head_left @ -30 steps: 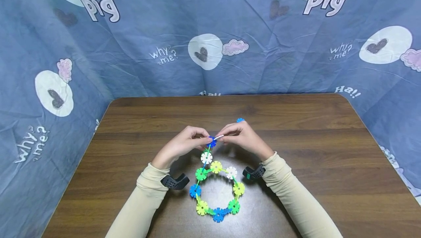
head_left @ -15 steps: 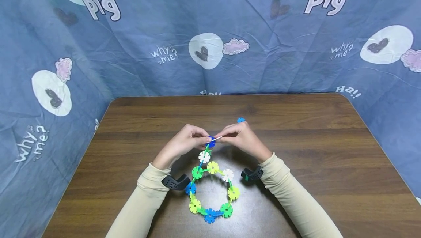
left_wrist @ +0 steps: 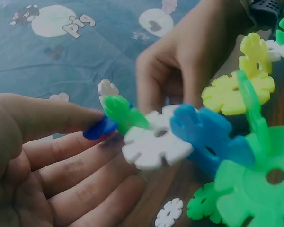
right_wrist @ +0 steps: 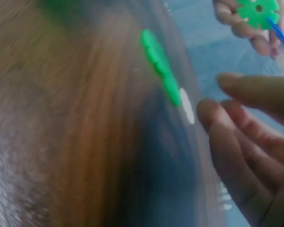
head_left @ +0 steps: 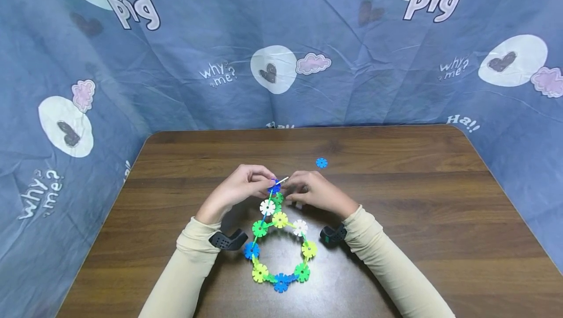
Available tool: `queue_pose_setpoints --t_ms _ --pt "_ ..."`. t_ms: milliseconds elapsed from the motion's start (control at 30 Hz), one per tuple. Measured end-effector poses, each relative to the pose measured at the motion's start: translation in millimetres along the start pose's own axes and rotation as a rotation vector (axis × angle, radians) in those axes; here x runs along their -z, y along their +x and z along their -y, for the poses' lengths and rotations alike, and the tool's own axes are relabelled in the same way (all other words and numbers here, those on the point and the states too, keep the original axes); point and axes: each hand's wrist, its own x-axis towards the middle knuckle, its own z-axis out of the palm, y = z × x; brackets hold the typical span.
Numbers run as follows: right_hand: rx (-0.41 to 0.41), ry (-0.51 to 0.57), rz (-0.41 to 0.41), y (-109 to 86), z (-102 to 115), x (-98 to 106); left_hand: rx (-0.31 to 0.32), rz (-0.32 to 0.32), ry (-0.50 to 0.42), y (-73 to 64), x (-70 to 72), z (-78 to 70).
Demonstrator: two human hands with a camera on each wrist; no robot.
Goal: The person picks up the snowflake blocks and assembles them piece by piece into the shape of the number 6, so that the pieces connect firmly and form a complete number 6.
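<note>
My left hand (head_left: 237,188) pinches a dark blue snowflake disc (left_wrist: 100,127) between thumb and fingers, at the top end of a chain of slotted plastic discs. A white snowflake disc (head_left: 282,180) sits edge-on in that blue one. Below them the chain runs through a green disc (left_wrist: 123,113), a white one (left_wrist: 156,139) and a blue one (left_wrist: 210,137) into a closed ring of yellow, green, blue and white discs (head_left: 281,283). My right hand (head_left: 320,192) is just right of the chain's top, fingers loosely bent, with nothing between thumb and fingertips in the right wrist view.
On the brown wooden table (head_left: 418,220), a loose blue disc (head_left: 321,162) lies beyond the right hand. Loose green discs (right_wrist: 161,66) and a loose white disc (right_wrist: 187,106) lie on the table near the hands. A blue printed cloth (head_left: 352,93) hangs behind the table.
The right hand has let go of the white disc and moved slightly down and nearer the tabletop. The left hand and the chain have shifted a little left.
</note>
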Motion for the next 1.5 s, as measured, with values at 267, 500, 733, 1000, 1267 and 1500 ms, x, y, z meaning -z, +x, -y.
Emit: queue_pose_setpoints --t_ms 267,500,733,1000,1267,1500 --pt "-0.004 -0.192 0.017 4.5 -1.6 -7.3 0.016 0.027 0.035 1.9 3.3 0.4" --pt "0.015 -0.176 0.101 9.6 3.7 -13.8 0.036 -0.009 0.058 2.8 1.3 0.8" --pt "0.067 -0.200 0.161 13.4 5.5 -19.0 0.068 -0.029 0.086 4.2 -0.6 -0.6" --pt "-0.025 -0.104 0.161 13.2 5.6 -18.2 0.042 -0.014 0.094 2.8 -1.3 0.2" --pt "-0.201 0.348 0.119 4.3 -0.2 -1.7 0.034 0.004 0.076 2.2 -1.3 0.7" --pt "-0.252 0.579 -0.131 -2.5 -3.1 18.9 0.020 0.011 0.024 1.8 -1.8 0.3"
